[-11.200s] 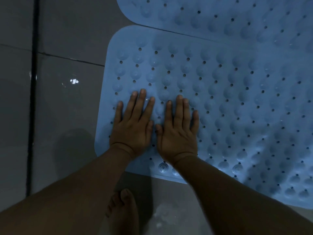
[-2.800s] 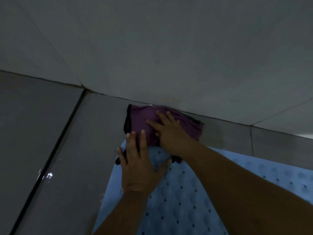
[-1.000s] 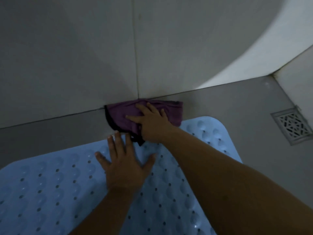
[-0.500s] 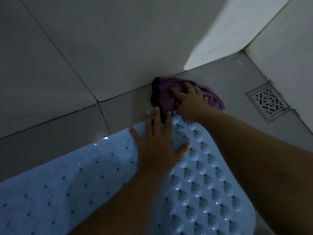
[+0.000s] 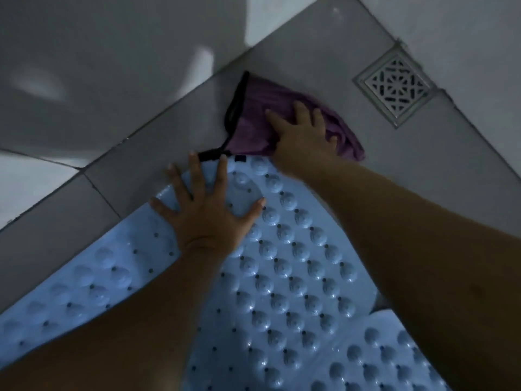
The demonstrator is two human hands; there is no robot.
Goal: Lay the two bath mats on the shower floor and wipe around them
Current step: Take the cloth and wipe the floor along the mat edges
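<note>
Two mats down, second at 5 o'clock. Left hand splayed flat on mat; right hand flat, fingers spread on cloth at 12; drain at 2.

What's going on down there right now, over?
Left hand flat on blue mat. Right hand pressing purple cloth on floor by wall. Drain beyond, nothing in the way.
</note>
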